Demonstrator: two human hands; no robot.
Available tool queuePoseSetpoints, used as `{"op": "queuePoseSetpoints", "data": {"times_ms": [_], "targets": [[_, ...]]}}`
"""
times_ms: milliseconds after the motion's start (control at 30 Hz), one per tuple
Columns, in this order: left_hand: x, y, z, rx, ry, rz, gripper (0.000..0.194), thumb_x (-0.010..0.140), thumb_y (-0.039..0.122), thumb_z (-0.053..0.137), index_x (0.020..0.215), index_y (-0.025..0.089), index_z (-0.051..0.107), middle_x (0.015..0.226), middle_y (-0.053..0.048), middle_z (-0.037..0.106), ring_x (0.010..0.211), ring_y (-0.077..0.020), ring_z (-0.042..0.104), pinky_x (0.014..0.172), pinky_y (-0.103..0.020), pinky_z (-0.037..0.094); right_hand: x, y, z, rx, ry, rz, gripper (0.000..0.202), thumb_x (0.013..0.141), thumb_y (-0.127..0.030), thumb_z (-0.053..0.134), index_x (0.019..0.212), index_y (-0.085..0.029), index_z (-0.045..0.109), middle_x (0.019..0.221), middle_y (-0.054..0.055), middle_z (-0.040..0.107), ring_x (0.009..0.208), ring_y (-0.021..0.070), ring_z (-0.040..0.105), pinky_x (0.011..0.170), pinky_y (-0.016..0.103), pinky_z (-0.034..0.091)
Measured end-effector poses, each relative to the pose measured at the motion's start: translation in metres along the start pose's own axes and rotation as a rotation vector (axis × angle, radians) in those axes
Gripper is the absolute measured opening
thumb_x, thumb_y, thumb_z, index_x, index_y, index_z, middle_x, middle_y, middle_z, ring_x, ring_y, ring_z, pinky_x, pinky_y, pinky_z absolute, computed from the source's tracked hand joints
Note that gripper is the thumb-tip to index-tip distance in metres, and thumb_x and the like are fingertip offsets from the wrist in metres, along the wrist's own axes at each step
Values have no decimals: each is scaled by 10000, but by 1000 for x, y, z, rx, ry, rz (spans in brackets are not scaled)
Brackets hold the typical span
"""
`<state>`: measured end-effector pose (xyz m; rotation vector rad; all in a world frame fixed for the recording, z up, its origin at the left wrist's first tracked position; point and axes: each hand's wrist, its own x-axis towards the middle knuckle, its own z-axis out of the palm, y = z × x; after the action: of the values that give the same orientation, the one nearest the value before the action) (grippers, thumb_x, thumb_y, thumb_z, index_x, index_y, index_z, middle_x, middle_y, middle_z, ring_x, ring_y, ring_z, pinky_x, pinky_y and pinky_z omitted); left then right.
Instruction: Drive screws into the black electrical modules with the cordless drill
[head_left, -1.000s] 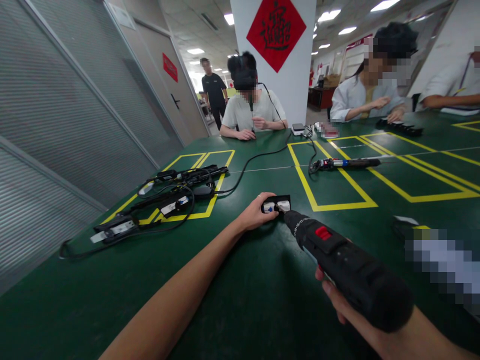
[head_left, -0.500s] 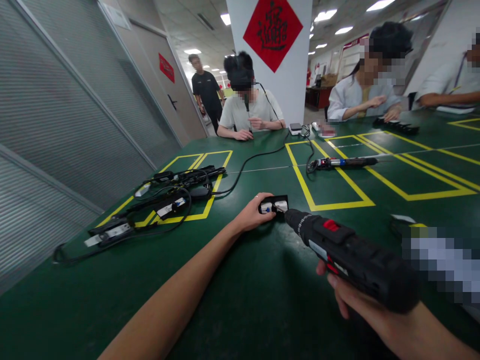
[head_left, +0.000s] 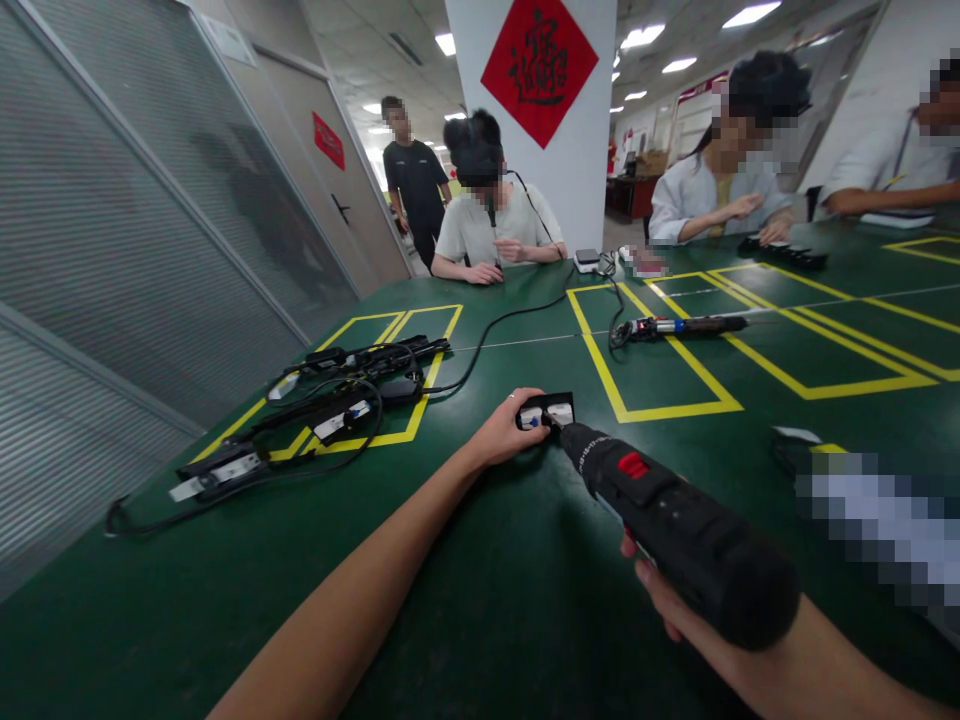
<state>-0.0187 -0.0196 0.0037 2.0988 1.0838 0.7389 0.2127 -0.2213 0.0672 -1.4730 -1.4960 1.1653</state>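
Note:
On the green table, my left hand (head_left: 511, 428) grips the left end of a small black case (head_left: 566, 405) with white parts inside. My right hand (head_left: 667, 600) is wrapped round the handle of a black and red power drill (head_left: 675, 520), partly hidden beneath its body. The drill points forward and left, its front end at the case's near edge, close to my left fingertips. Whether the bit touches the case or a screw is too small to tell.
Black cabled devices (head_left: 352, 400) lie at the left in yellow tape outlines. A cable (head_left: 495, 325) runs to a small white box (head_left: 587, 258). A rod-shaped tool (head_left: 682, 327) lies right of centre. People sit across the green table (head_left: 465, 560); another person (head_left: 416, 185) stands behind.
The drill and my right hand have shifted left, and the drill body now slants more steeply. My left hand stays on the black case. The view has moved slightly.

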Motion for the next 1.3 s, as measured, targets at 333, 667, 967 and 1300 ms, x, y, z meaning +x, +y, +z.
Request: {"op": "queuePoseSetpoints", "data": {"times_ms": [333, 667, 967, 1300], "targets": [[1, -3, 2, 2, 31, 10, 543, 727, 296, 637, 1233, 184, 476, 1171, -75, 553, 1027, -212, 561, 921, -342, 454, -1, -8, 21, -10, -110, -252, 917, 675, -190, 656, 1481, -276, 226, 1269, 83, 620, 1006, 274, 654, 830, 398, 527], [1, -3, 1, 9, 11, 13, 540, 741, 299, 632, 1241, 185, 462, 1135, -72, 560, 984, -205, 565, 887, -328, 457, 4, -17, 0, 43, -89, -217, 723, 742, -191, 622, 1413, -314, 382, 1132, 45, 690, 1014, 285, 659, 864, 446, 513], [0, -1, -1, -20, 12, 9, 538, 730, 300, 648, 1226, 186, 473, 1129, -74, 563, 990, -207, 567, 894, -342, 457, 14, 19, 12, 44, -46, 54, 196, 738, -248, 601, 900, -310, 693, 514, -16, 621, 387, 195, 593, 397, 340, 502], [1, 0, 0, -8, 10, 9, 522, 735, 288, 642, 1220, 189, 477, 1142, -72, 558, 985, -202, 568, 889, -338, 458, 10, 9, 7, 80, 18, 81, 121, 698, -293, 603, 805, -283, 660, 640, 0, 661, 376, 142, 546, 394, 291, 488]]}}
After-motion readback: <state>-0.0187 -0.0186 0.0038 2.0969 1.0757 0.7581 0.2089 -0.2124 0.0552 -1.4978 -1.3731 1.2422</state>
